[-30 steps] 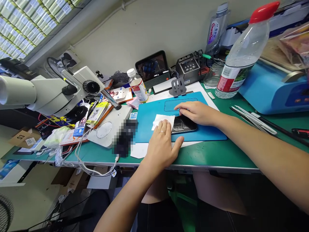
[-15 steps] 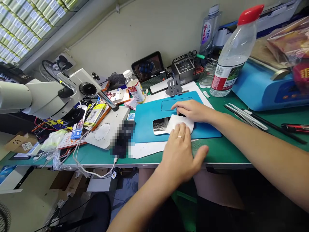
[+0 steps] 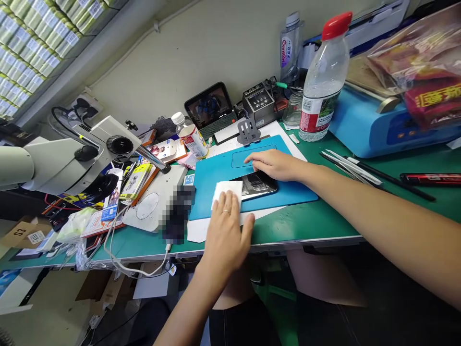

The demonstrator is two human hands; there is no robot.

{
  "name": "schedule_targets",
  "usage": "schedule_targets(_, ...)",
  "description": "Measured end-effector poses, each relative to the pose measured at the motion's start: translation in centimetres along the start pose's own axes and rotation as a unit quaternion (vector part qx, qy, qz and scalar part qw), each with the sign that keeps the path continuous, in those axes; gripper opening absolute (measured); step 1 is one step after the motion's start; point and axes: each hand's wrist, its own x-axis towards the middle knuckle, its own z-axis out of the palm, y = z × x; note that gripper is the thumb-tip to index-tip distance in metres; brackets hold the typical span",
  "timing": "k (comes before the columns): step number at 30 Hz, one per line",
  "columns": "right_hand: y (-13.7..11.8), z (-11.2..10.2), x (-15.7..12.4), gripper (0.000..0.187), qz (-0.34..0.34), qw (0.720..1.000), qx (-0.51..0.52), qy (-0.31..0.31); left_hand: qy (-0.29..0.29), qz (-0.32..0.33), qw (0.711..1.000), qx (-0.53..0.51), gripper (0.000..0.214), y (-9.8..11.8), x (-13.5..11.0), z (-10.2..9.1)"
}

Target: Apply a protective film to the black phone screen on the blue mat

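Your left hand (image 3: 225, 233) lies palm down over a white wipe (image 3: 227, 185), its fingers side by side and pressing flat, the thumb held out to the right. A ring shows on one finger. That grip is spread along the wipe rather than closed around it.

The wipe covers the left end of the phone (image 3: 260, 184), which lies flat on the blue mat (image 3: 209, 180) in front of you, its dark, glossy face up and showing pale reflections. Your right hand (image 3: 274, 165) rests at the phone's far edge, fingers bent and pointing left; you have its underside hidden, so I cannot tell whether that grip pinches the edge or only steadies it.

White paper (image 3: 197, 232) sticks out from under the mat on the green worktop (image 3: 298, 223). Past the mat's far edge stand a grey holder (image 3: 248, 131), a small bottle (image 3: 192, 138) and a screen (image 3: 210, 108).

To your left is a microscope (image 3: 50, 163), its pale base (image 3: 160, 185) near the mat. To your right, a red-capped bottle (image 3: 321, 101) stands beside a blue machine (image 3: 363, 132), with tweezers (image 3: 351, 168) and a red-and-black tool (image 3: 430, 179) lying nearer you.
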Motion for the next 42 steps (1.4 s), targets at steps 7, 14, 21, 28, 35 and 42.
schedule_targets(7,0.0,-0.3,-0.1,0.037,0.011,0.998,0.043,0.049,0.013,0.063,0.997,-0.043,0.070,6.7,5.1,0.6)
schedule_targets(14,0.3,-0.3,-0.2,0.035,0.038,0.989,0.124,0.070,0.028,0.055,0.998,-0.028,0.062,4.5,1.3,0.5)
schedule_targets(21,0.1,-0.2,-0.3,0.047,0.007,0.992,0.114,0.060,0.016,0.052,0.998,-0.038,0.069,5.8,5.4,0.2)
schedule_targets(28,0.4,-0.5,-0.9,0.076,-0.024,0.983,0.164,0.076,0.013,0.057,0.997,-0.052,0.067,4.8,4.5,0.2)
schedule_targets(35,-0.1,-0.7,-0.9,0.083,-0.022,0.990,0.137,0.026,0.008,0.018,0.999,-0.029,0.049,-1.6,1.7,-0.9)
schedule_targets(42,0.4,-0.5,-0.3,0.096,0.011,0.992,0.129,0.003,0.030,-0.009,0.999,-0.025,0.060,-0.4,4.2,-0.3)
